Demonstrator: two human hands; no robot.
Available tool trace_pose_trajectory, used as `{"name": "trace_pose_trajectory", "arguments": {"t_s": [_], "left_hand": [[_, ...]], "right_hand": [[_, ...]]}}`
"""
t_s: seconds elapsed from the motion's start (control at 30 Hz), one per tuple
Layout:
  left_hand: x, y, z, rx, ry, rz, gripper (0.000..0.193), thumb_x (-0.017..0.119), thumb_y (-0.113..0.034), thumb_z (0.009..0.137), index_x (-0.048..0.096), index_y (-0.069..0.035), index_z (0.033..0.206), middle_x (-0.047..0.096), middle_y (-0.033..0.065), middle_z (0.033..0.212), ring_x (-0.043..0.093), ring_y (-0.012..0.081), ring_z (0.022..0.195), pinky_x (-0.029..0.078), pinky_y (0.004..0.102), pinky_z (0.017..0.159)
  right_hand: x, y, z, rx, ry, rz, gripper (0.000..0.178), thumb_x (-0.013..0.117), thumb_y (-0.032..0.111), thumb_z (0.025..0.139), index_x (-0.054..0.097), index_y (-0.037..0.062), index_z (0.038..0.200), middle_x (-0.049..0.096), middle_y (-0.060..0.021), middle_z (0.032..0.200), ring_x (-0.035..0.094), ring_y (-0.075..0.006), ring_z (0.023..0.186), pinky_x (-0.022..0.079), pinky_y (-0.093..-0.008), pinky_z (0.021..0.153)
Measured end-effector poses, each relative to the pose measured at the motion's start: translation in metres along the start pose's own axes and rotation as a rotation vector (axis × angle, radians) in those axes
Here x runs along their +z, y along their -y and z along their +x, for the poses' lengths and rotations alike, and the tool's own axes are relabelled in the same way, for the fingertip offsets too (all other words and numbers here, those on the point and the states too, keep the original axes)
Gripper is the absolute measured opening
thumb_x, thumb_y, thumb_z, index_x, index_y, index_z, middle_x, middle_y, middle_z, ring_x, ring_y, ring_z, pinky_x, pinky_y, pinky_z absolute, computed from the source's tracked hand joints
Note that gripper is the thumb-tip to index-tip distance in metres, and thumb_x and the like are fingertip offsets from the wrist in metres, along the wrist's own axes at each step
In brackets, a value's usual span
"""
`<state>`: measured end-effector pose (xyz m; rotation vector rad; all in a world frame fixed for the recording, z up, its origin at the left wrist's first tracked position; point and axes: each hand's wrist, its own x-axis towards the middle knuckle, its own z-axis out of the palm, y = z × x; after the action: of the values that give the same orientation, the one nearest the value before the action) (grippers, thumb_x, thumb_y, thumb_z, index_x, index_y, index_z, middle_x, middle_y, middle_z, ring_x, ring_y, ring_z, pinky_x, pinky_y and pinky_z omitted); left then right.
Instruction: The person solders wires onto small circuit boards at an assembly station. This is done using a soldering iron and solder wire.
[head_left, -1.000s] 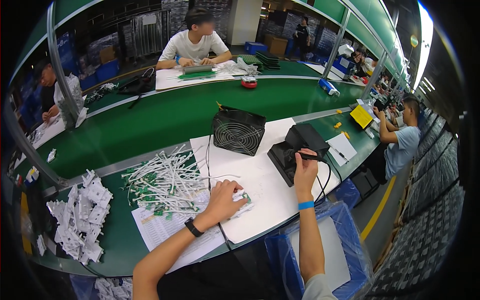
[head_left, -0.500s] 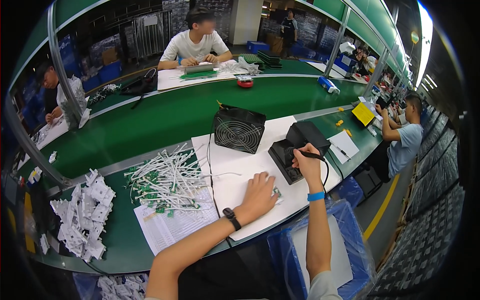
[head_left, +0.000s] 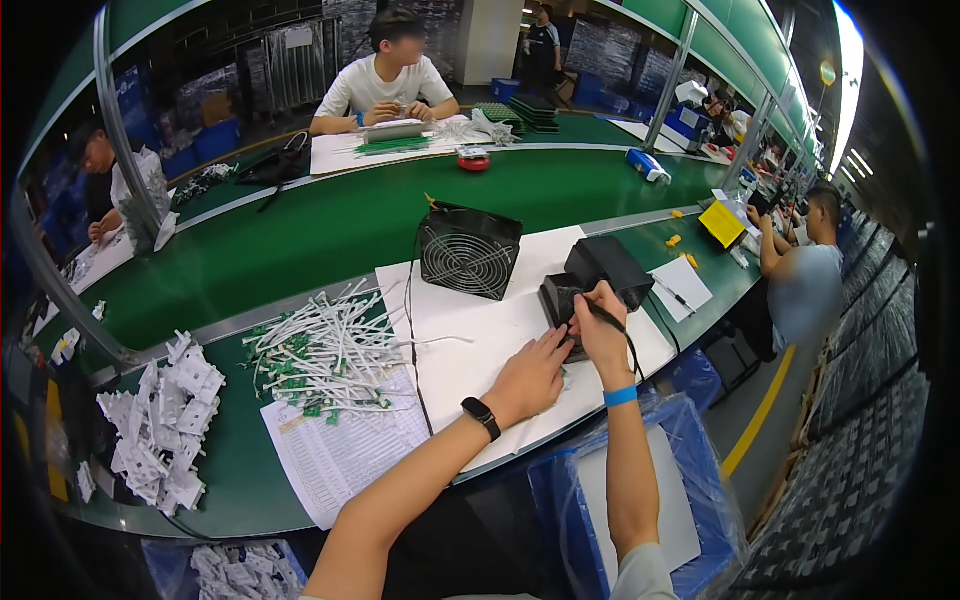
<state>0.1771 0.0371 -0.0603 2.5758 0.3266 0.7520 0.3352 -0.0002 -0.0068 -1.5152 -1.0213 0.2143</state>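
Note:
My right hand [head_left: 603, 345] grips a soldering iron [head_left: 608, 318] by its black handle, its cable hanging beside my wrist. The iron's tip is hidden at the black iron stand [head_left: 560, 296]. Fingers stretched forward, my left hand [head_left: 530, 380] lies low over the white board [head_left: 455, 330], its fingertips at the stand's near edge beside my right hand. A bit of something pale and green peeks out beside the left hand, mostly covered. Behind the stand sits a black box-shaped unit [head_left: 612, 265]. A black fan with a wire guard [head_left: 468, 252] stands on the board's far part.
Left of the board lie a heap of white cables with small green boards [head_left: 325, 350], a printed sheet [head_left: 345, 455] and piled white plastic parts [head_left: 165, 425]. A lined blue bin [head_left: 690, 450] stands below the edge. A pen rests on paper [head_left: 682, 288]. Co-workers sit opposite and right.
My left hand has slid forward and right, up to the stand and my right hand. My right hand, holding the soldering iron, has shifted slightly left and tilted over the stand.

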Motion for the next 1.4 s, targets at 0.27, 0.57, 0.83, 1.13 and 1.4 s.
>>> {"name": "trace_pose_trajectory", "arguments": {"t_s": [0.27, 0.57, 0.83, 1.13, 1.4], "left_hand": [[0.004, 0.0, 0.002, -0.011, 0.027, 0.021, 0.054, 0.052, -0.01, 0.092, 0.046, 0.004, 0.144, 0.036, 0.024, 0.157, 0.04, 0.0424, 0.142, 0.036, 0.0486, 0.116], [-0.053, -0.014, -0.04, -0.391, -0.03, -0.069, 0.04, 0.067, -0.011, 0.085, 0.062, 0.004, 0.122, 0.064, 0.0235, 0.116, 0.059, 0.0404, 0.112, 0.049, 0.0456, 0.096], [-0.084, 0.008, -0.081, -0.421, -0.041, -0.179, 0.04, 0.069, -0.011, 0.084, 0.066, 0.002, 0.121, 0.065, 0.0225, 0.122, 0.058, 0.0361, 0.118, 0.048, 0.0421, 0.1], [-0.102, -0.015, -0.104, -0.277, -0.087, -0.019, 0.036, 0.071, -0.014, 0.085, 0.065, -0.003, 0.119, 0.061, 0.0165, 0.122, 0.059, 0.0344, 0.112, 0.049, 0.0418, 0.095], [-0.105, 0.001, -0.112, -0.145, 0.019, 0.066, 0.035, 0.071, -0.01, 0.084, 0.066, -0.008, 0.119, 0.057, 0.0161, 0.13, 0.058, 0.0358, 0.115, 0.05, 0.0422, 0.096]], "right_hand": [[-0.036, 0.064, -0.018, 0.082, -0.231, -0.055, 0.015, 0.062, 0.007, 0.093, 0.051, 0.0025, 0.083, 0.057, -0.0065, 0.058, 0.057, -0.0123, 0.048, 0.042, -0.0263, 0.042], [-0.05, 0.1, -0.063, -0.042, -0.157, 0.222, 0.023, 0.069, -0.001, 0.089, 0.061, -0.0041, 0.111, 0.068, -0.0103, 0.078, 0.066, -0.0141, 0.065, 0.052, -0.0245, 0.061], [0.017, 0.044, -0.069, -0.004, -0.159, 0.426, 0.012, 0.065, 0.005, 0.097, 0.053, 0.0045, 0.095, 0.055, -0.0004, 0.072, 0.049, -0.0065, 0.056, 0.038, -0.0208, 0.054], [0.028, -0.001, -0.075, -0.008, -0.216, 0.447, 0.019, 0.06, 0.008, 0.1, 0.045, 0.008, 0.088, 0.05, 0.0016, 0.082, 0.041, -0.0041, 0.07, 0.034, -0.0195, 0.06], [0.037, -0.019, -0.086, -0.138, -0.148, 0.292, 0.02, 0.055, 0.006, 0.098, 0.04, 0.0097, 0.085, 0.044, 0.0012, 0.07, 0.037, -0.0036, 0.056, 0.029, -0.0195, 0.048]]}}
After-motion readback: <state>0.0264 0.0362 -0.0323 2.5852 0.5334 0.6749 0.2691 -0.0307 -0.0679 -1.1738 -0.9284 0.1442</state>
